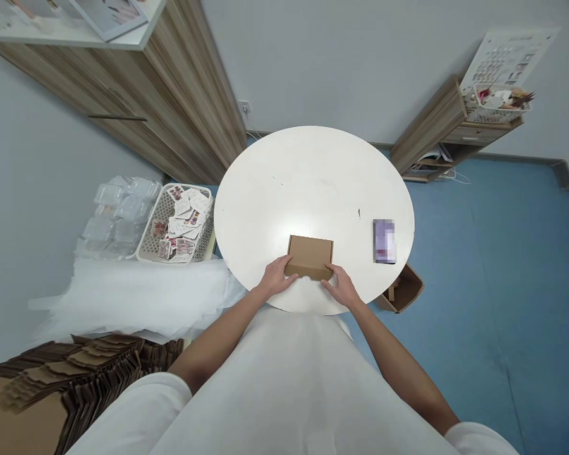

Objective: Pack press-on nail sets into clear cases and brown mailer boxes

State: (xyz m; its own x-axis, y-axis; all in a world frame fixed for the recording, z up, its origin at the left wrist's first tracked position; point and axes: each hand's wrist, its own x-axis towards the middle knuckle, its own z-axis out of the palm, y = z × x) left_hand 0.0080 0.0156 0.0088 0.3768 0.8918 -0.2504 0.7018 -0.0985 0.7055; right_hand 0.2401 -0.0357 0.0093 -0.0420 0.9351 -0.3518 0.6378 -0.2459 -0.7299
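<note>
A small brown cardboard box (312,253), its lid down, rests on the round white table (308,170) close to the edge nearest my body. On its left side, my left hand (277,277) grips the near corner with the thumb at the front. The opposite near corner is held by my right hand (341,285), thumb also at the front and fingers along the side. Between them the two hands clasp the box. What is inside it cannot be seen.
A blurred purple packet (384,241) lies at the table's right. Left stands a white basket (210,221) of cards and small packs, beside clear plastic boxes (116,215), white sheets (142,291) and stacked flat cardboard (95,379). An open carton (410,291) sits on the floor.
</note>
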